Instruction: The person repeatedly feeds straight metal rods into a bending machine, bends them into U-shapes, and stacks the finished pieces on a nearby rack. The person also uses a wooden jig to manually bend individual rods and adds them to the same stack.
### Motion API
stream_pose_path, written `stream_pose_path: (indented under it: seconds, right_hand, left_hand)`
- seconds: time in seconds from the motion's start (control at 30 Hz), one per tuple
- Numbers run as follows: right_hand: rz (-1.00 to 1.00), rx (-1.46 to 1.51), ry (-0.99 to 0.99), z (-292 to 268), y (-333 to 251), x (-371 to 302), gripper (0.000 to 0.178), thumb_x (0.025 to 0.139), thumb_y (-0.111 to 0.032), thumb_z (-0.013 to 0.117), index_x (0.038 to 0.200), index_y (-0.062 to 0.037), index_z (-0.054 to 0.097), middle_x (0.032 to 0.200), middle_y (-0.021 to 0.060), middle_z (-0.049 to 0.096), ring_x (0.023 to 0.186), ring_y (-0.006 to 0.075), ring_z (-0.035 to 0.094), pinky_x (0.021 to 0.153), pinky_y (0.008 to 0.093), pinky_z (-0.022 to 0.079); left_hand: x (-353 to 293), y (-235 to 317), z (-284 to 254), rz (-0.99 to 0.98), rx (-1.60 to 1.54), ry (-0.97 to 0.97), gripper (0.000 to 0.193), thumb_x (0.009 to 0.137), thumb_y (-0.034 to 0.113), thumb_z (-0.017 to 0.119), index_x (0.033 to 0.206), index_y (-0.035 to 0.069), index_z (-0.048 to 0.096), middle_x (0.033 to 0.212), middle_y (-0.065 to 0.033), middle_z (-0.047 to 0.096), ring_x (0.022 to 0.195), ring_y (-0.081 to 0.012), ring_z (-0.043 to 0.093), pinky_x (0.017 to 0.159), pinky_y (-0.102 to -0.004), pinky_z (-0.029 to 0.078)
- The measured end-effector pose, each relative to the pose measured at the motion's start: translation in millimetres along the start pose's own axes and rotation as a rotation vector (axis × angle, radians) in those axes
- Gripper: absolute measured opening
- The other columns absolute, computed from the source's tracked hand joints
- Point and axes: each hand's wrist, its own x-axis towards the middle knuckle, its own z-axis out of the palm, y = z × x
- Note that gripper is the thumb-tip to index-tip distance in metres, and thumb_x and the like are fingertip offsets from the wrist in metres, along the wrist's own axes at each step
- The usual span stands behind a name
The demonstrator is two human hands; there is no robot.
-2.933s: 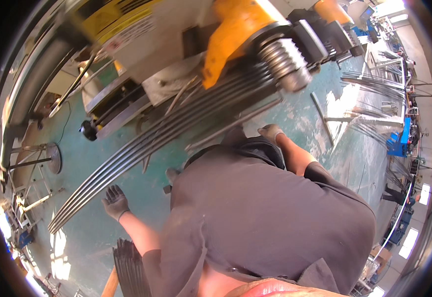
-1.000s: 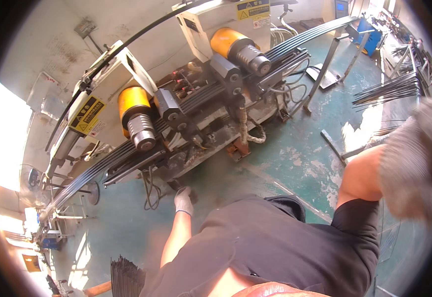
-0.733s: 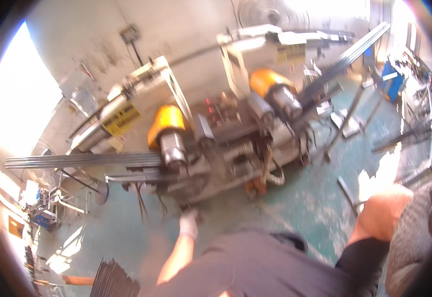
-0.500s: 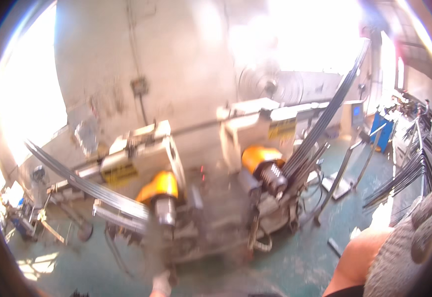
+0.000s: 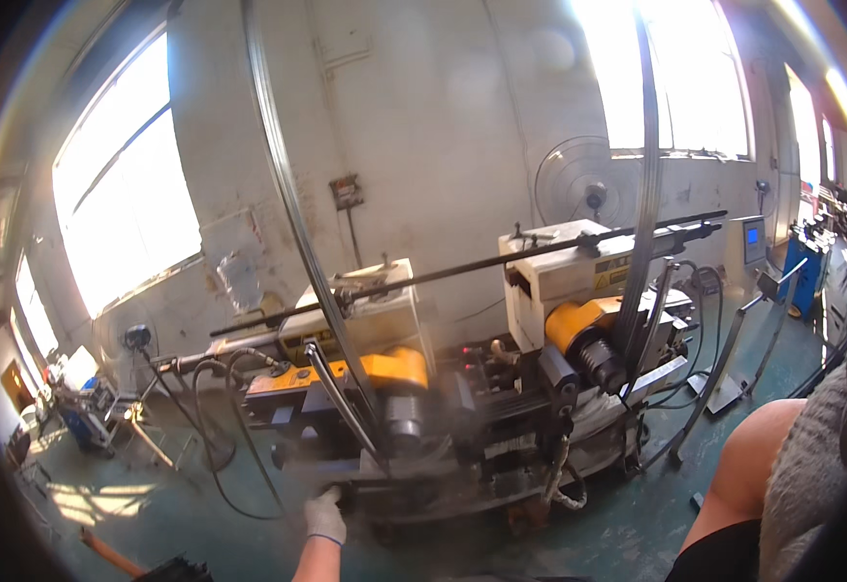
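Metalworking workshop: a heavy grey bending machine with orange roller housings [image 5: 394,373] stands just beyond the gloved left hand [image 5: 325,515], long curved steel strips [image 5: 292,223] rising above, green-painted concrete floor [image 5: 200,514] below.

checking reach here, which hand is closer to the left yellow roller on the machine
Left. The left hand, gloved, sits just below the left yellow roller at the machine base; the right hand is far off at the picture's right edge.

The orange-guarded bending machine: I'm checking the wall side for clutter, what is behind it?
Behind the machine stands a white wall with a small switch box and a round fan by the windows. The wall's foot and the floor behind are covered.
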Motion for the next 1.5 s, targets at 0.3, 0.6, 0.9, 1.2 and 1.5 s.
stream_pose_path:
  seconds: [0.3, 0.6, 0.9, 1.2, 1.5]
  right_hand:
    - [-0.040, -0.048, 0.056, -28, -14, -1, 0.019, 0.093, -0.002, 0.071, 0.111, 0.0000, 0.074, 0.091, 0.0092, 0.076, 0.078, 0.0132, 0.070, 0.070, 0.0289, 0.057]
    - [0.016, -0.011, 0.158, -63, -22, 46, 0.017, 0.093, -0.001, 0.070, 0.110, 0.0004, 0.073, 0.091, 0.0094, 0.075, 0.079, 0.0133, 0.070, 0.070, 0.0291, 0.056]
    - [-0.054, 0.034, 0.070, -24, -19, -1, 0.016, 0.094, 0.000, 0.069, 0.109, 0.0007, 0.073, 0.091, 0.0097, 0.075, 0.079, 0.0133, 0.069, 0.071, 0.0293, 0.056]
    - [-0.018, 0.110, -0.005, 12, 3, -4, 0.014, 0.094, 0.000, 0.068, 0.107, 0.0011, 0.072, 0.091, 0.0099, 0.074, 0.080, 0.0133, 0.069, 0.071, 0.0295, 0.055]
    - [0.792, 0.207, -0.107, 70, -2, -182, 0.014, 0.094, -0.002, 0.073, 0.107, 0.0000, 0.072, 0.093, 0.0065, 0.074, 0.082, 0.0103, 0.067, 0.074, 0.0271, 0.054]
  left_hand:
    - [1, 123, 13, 0.489, -0.178, -0.179, 0.010, 0.098, 0.001, 0.063, 0.106, 0.003, 0.068, 0.095, -0.0093, 0.072, 0.077, -0.0179, 0.067, 0.069, -0.0340, 0.055]
    - [-43, 318, -35, 0.634, 0.036, -0.550, 0.044, 0.103, 0.017, 0.066, 0.143, 0.005, 0.054, 0.122, -0.0160, 0.068, 0.118, -0.0255, 0.060, 0.106, -0.0462, 0.045]
    - [-57, 243, 99, 0.890, -0.166, -0.360, 0.007, 0.103, 0.004, 0.063, 0.108, 0.002, 0.067, 0.091, -0.0031, 0.069, 0.082, -0.0115, 0.064, 0.077, -0.0269, 0.053]
    - [-23, 308, 106, 1.087, 0.089, -0.322, 0.016, 0.103, 0.010, 0.070, 0.116, 0.001, 0.067, 0.106, 0.0014, 0.065, 0.097, -0.0073, 0.059, 0.090, -0.0241, 0.050]
    - [-17, 343, 167, 0.977, 0.241, -0.218, 0.029, 0.100, 0.026, 0.078, 0.110, 0.001, 0.068, 0.092, -0.0009, 0.070, 0.083, -0.0085, 0.060, 0.075, -0.0265, 0.050]
